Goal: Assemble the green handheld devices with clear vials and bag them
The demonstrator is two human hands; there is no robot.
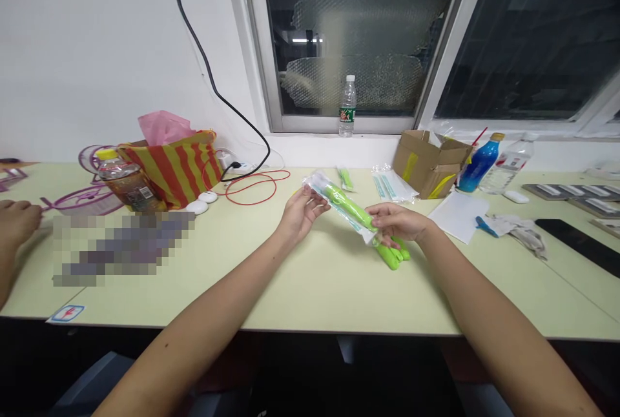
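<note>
Between my two hands, above the table, hangs a clear plastic sleeve with a long bright green item inside; its exact kind I cannot make out. My left hand pinches the sleeve's upper left end. At its lower right end, my right hand grips the other side, fingers closed around the plastic. Just below my right hand, several loose green pieces lie on the table, partly hidden by the hand. Farther back are a small packaged green item and flat clear sleeves with turquoise print.
A cardboard box, a blue bottle and a clear bottle stand back right. White paper and gloves lie nearer. At left are a striped bag, a drink bottle, a red cable and another person's hand.
</note>
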